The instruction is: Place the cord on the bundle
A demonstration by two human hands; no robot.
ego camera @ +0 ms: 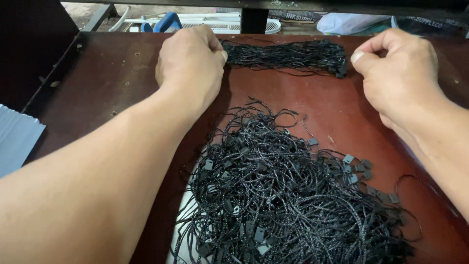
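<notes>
Black cord loops, each ending in a small flat plastic tab, lie in two lots on the reddish-brown surface (pixel 342 115). Nearest, the loose heap (pixel 288 195) is a tangled mound of thin braided strings, matte with a faint speckle, tabs scattered through it and along its right edge; it partly covers something pale underneath. These cords look very light, limp and prone to snagging on one another, so they would likely handle best lifted a few at a time by the stiff tabs or combed out along their length. Farther off, the straightened bundle (pixel 288 56) lies crosswise, strands aligned. The left hand (pixel 190 63) is curled with its fingertips pinching the bundle's left end; the right hand (pixel 398 68) is loosely clenched just beside the right end, grasping nothing that I can see. Beyond the edge lie a white plastic bag (pixel 349 22) and a blue handle (pixel 168 20).
</notes>
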